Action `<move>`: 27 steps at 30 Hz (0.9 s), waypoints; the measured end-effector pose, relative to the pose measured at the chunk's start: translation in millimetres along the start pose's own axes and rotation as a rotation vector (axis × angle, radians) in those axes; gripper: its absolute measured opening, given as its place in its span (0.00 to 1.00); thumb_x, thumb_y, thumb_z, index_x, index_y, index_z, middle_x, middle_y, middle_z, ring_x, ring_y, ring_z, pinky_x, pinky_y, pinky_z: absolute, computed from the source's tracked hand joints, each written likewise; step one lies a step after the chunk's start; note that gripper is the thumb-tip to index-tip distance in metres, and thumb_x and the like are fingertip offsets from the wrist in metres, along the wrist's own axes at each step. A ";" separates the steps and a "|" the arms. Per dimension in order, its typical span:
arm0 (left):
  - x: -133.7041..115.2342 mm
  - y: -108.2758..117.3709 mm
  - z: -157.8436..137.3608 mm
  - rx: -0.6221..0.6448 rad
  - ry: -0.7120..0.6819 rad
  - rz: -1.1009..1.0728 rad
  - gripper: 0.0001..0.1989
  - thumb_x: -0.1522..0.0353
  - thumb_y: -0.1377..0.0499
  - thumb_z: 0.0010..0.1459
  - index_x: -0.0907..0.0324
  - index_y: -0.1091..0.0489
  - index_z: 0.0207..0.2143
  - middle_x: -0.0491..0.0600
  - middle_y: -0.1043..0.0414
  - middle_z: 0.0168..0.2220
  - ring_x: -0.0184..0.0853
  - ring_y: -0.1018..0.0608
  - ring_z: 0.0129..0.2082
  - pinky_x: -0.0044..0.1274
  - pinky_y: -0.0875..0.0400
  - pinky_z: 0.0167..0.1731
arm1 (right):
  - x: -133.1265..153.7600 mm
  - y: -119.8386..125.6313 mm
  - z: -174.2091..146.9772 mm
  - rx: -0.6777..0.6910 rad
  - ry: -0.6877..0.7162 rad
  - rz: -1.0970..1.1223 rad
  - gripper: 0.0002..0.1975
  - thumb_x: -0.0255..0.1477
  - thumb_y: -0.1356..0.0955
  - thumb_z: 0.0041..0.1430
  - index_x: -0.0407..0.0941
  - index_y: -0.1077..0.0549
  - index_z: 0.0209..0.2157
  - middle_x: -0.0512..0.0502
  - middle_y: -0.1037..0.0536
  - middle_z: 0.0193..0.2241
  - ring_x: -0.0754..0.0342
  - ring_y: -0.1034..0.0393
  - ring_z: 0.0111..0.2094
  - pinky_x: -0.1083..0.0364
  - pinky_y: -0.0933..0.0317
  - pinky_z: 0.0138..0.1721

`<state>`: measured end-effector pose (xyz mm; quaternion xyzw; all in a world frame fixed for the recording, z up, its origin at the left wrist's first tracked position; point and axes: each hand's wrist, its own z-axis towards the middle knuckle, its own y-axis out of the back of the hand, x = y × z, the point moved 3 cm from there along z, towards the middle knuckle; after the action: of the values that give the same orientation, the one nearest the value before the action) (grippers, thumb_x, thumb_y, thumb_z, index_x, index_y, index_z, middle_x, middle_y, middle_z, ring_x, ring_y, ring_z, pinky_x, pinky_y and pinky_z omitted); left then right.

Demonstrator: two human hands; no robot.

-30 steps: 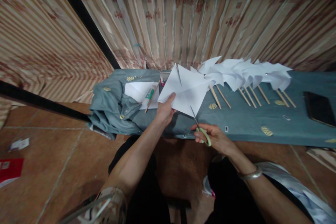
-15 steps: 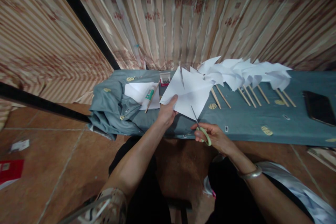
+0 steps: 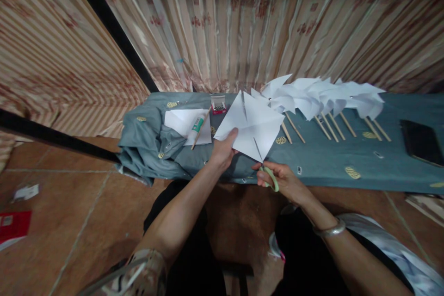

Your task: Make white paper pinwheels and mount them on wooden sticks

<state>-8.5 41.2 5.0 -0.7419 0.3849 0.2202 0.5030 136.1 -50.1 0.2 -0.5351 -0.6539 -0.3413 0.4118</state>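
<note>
My left hand point(image 3: 225, 149) pinches a square sheet of white paper point(image 3: 255, 125) at its lower left edge, thumb on top. A slit runs into the sheet from its far corner. My right hand point(image 3: 275, 176) is closed on green-handled scissors point(image 3: 269, 178), whose blades lie along the near corner of the sheet. To the right lie several white paper pinwheels point(image 3: 312, 95) on wooden sticks, overlapping in a row. Left of the sheet, a glue stick point(image 3: 197, 127) and a wooden stick point(image 3: 201, 128) rest on more white paper point(image 3: 176, 120).
A small open box of metal pins point(image 3: 218, 105) stands behind the sheet. A dark phone point(image 3: 421, 141) lies at the right on the blue-green cloth point(image 3: 322, 166). Striped curtains point(image 3: 222, 23) hang behind, and a black pole point(image 3: 111, 27) slants at left. A red packet point(image 3: 15, 226) is on the floor.
The paper has shifted slightly right and toward me with my left hand, bringing its near corner deeper between the scissor blades. My right hand has hardly moved.
</note>
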 end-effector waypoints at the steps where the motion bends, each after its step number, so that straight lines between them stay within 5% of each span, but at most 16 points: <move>1: 1.0 -0.2 -0.6 0.008 -0.001 0.003 0.13 0.74 0.38 0.54 0.61 0.25 0.43 0.50 0.20 0.38 0.32 0.20 0.32 0.26 0.23 0.38 | -0.1 0.2 0.0 -0.002 0.004 0.001 0.30 0.52 0.25 0.38 0.42 0.26 0.34 0.53 0.28 0.20 0.61 0.36 0.22 0.59 0.42 0.24; 27: 7.2 1.0 -1.6 -0.007 0.001 0.032 0.11 0.72 0.34 0.50 0.61 0.24 0.39 0.51 0.20 0.37 0.32 0.22 0.29 0.22 0.26 0.30 | 0.2 -0.1 3.4 -0.028 0.036 0.015 0.28 0.53 0.25 0.37 0.43 0.28 0.30 0.53 0.29 0.19 0.60 0.37 0.20 0.59 0.42 0.22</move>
<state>-5.0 37.0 -0.1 -0.7375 0.3962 0.2290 0.4967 135.4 -46.9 -1.1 -0.5393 -0.6376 -0.3571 0.4185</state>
